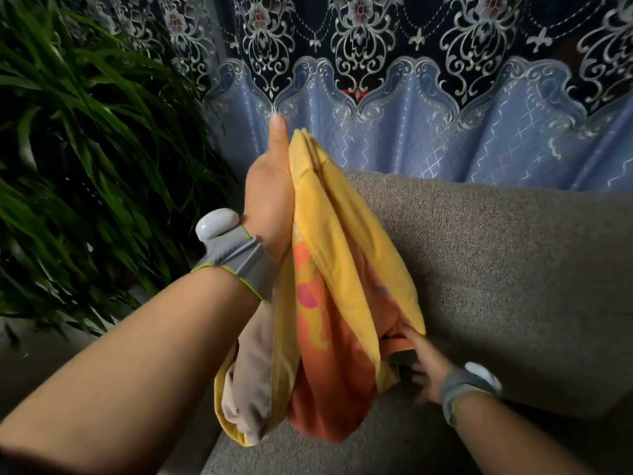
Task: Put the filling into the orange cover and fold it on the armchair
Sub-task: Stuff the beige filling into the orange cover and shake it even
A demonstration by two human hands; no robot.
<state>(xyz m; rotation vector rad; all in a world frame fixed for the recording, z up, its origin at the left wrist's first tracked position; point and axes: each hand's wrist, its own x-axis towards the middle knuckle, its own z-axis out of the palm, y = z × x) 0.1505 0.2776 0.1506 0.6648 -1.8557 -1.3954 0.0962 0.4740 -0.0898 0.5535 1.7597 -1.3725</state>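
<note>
While the left hand (pixel 270 197) lifts the orange cover (pixel 342 303) up high, pinching its top edge between thumb and fingers, the cover hangs down over the grey armchair (pixel 496 269). It is yellow on the outside and orange with pink shapes lower down. A beige piece of filling (pixel 250 378) pokes out at the bottom left, so it looks only partly inside. The right hand (pixel 424 365) reaches in at the lower edge of the cover, touching the cloth there. It is blurry, so I cannot tell if it is grabbing the cloth or just pushing with loose fingers.

I think the step now is getting the filling all the way in. To do it well, keep the top held tight and high so the cover hangs straight. Use the lower hand to open the mouth wide and tuck the beige part up inside. Push it into the corners, so there are no lumps. A little shake may help it slide down. Then lay it flat on the armchair seat to fold it.

Green plant leaves (pixel 85 166) are on the left, and a blue curtain (pixel 445 138) hangs behind.
</note>
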